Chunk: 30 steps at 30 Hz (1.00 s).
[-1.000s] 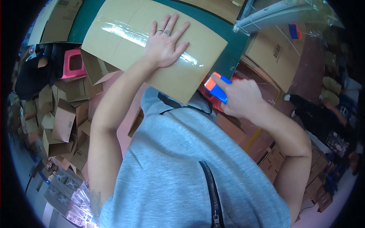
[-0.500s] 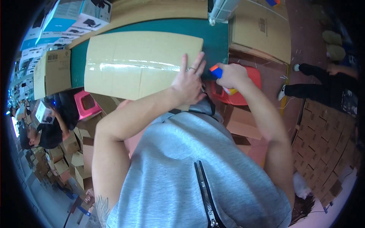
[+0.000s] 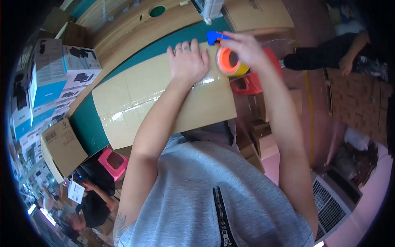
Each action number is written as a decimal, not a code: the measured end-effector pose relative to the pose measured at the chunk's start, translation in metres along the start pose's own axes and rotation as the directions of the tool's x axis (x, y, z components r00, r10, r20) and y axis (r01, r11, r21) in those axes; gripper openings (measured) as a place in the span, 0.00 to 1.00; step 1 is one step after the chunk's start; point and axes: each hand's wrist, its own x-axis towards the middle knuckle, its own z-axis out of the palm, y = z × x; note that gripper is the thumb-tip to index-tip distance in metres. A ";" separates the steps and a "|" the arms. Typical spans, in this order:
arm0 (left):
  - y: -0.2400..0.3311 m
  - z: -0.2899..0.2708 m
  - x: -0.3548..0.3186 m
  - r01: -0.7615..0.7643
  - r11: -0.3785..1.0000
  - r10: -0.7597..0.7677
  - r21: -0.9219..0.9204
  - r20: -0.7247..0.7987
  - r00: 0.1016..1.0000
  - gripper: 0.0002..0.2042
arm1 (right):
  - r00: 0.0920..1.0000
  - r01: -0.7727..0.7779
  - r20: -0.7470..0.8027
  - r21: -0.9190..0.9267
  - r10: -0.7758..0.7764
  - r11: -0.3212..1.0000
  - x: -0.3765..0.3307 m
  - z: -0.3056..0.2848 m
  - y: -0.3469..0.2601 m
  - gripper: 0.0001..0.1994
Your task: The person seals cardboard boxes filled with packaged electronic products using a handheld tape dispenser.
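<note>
A long cardboard carton (image 3: 210,101) lies closed in front of me, with shiny clear tape along its middle seam. My left hand (image 3: 188,61) rests open and flat on its top, fingers pointing toward the far edge. Just beyond the carton's right end, my right hand (image 3: 247,51) grips a tape dispenser (image 3: 212,38) with a blue head and an orange and yellow roll. The dispenser's handle is partly covered by my fingers. I cannot tell whether its tip touches the carton.
The carton lies on a green-topped table (image 3: 88,123). White and blue product boxes (image 3: 47,78) are stacked at left, near another carton (image 3: 63,144). A pink stool (image 3: 113,162) and a red stool (image 3: 247,84) stand close by. Other people are left and right; a large carton (image 3: 259,16) is far right.
My right hand has brought the dispenser up to the carton's right end. My left hand has shifted toward the far edge. The view has turned, so the carton appears tilted.
</note>
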 end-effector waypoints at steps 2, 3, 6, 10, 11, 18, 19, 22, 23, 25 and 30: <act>-0.001 -0.004 0.001 -0.006 1.000 0.006 -0.011 0.012 1.000 0.26 | 0.993 -0.077 0.054 -0.340 0.101 0.937 0.006 0.012 -0.006 0.23; -0.001 -0.005 0.000 0.001 1.000 -0.001 -0.013 0.001 1.000 0.25 | 0.986 -0.094 0.087 -0.419 0.143 0.903 0.004 0.010 -0.015 0.26; -0.008 0.002 -0.001 0.015 1.000 -0.015 -0.013 -0.006 1.000 0.26 | 0.981 -0.065 0.135 -0.456 0.141 0.887 -0.024 0.008 -0.019 0.28; -0.005 0.004 -0.002 0.037 0.999 -0.038 0.031 0.033 0.999 0.28 | 0.939 -0.224 0.206 -0.243 0.276 0.944 -0.086 0.001 -0.011 0.28; -0.006 0.005 -0.005 0.030 0.999 -0.031 0.032 0.042 0.999 0.28 | 0.929 -0.259 0.216 -0.199 0.300 0.945 -0.101 0.005 -0.018 0.28; -0.009 0.008 -0.003 -0.017 0.998 0.023 0.064 -0.088 0.996 0.30 | 0.907 -0.356 0.221 -0.057 0.360 0.933 -0.192 0.001 0.003 0.28; -0.011 0.008 -0.001 -0.034 0.997 0.039 0.067 -0.084 0.996 0.30 | 0.915 -0.352 0.208 -0.003 0.345 0.936 -0.202 0.003 0.007 0.28; -0.014 0.008 -0.001 -0.045 0.995 0.052 0.089 -0.086 0.995 0.28 | 0.906 -0.357 0.201 -0.113 0.373 0.927 -0.226 0.003 0.006 0.30; -0.016 0.008 0.001 -0.059 0.994 0.066 0.093 -0.083 0.994 0.28 | 0.910 -0.337 0.189 -0.181 0.369 0.924 -0.235 0.003 0.007 0.30; -0.017 0.010 0.002 -0.093 0.993 0.102 0.068 -0.150 0.983 0.29 | 0.927 -0.290 0.154 -0.278 0.341 0.916 -0.256 0.007 0.020 0.30; 0.006 -0.020 -0.002 -0.902 0.418 0.881 -0.113 -0.194 0.432 0.20 | 0.908 -0.269 0.077 -0.648 0.412 0.712 -0.244 0.018 -0.001 0.29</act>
